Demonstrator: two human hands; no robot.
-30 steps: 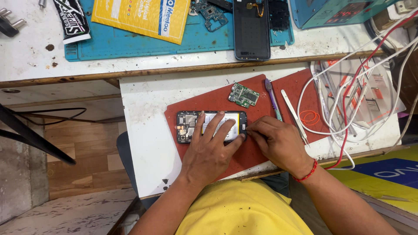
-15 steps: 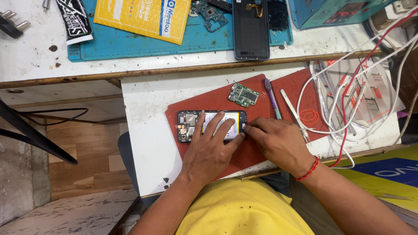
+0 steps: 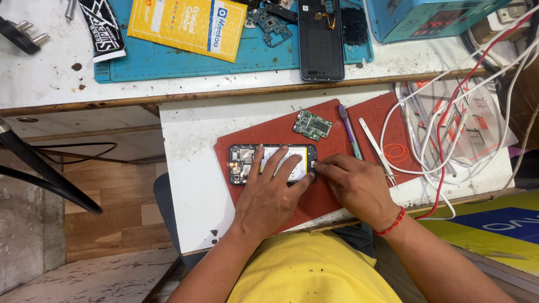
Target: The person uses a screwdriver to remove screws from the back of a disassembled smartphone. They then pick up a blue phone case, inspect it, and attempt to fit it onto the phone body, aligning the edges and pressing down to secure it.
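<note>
I see the opened phone [image 3: 272, 164] lying on the red mat [image 3: 269, 132], long axis running left-right across the table [image 3: 191, 185]. Left hand [image 3: 269, 193] lies flat on it, fingers spread, pinning it w/o closing. Right hand [image 3: 356, 185] is at the phone's right end, fingertips pinched on that edge; can't tell if they hold a tool. Green circuit board [image 3: 312, 124] sits just beyond.

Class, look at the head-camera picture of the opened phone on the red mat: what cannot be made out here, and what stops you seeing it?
- Opened phone: its middle is hidden under the left hand.
- Its right end: covered by the right hand, so any tool in the grip cannot be told.
- Green circuit board: parts too small to read.
- Blue box: cut off by the top edge.
</note>
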